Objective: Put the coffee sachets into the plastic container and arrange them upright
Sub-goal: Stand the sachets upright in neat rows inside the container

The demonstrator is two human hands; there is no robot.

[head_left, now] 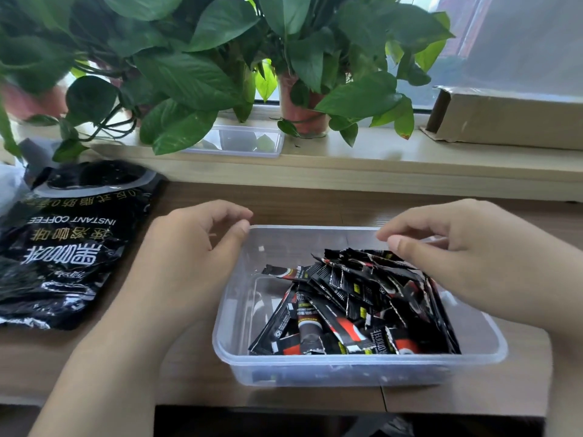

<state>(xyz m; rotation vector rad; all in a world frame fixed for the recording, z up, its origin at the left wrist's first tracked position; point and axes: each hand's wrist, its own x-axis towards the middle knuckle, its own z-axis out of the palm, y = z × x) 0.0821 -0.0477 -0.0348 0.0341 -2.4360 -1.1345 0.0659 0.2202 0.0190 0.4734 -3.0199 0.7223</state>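
Observation:
A clear plastic container (356,365) stands on the wooden table in front of me. Several black and red coffee sachets (353,307) lie inside it, leaning in a loose heap toward the right side; the left part of its floor is bare. My left hand (189,260) hovers by the container's far left corner, fingers loosely curled, thumb near the rim, holding nothing. My right hand (473,257) is over the far right corner, fingers bent above the top of the heap, with nothing visibly held.
An opened black instant coffee bag (69,247) lies flat at the left. A clear lid (239,141) sits on the windowsill behind, among potted plants (303,111). A cardboard box (511,118) rests on the sill at the right. A dark object lies at the table's front edge.

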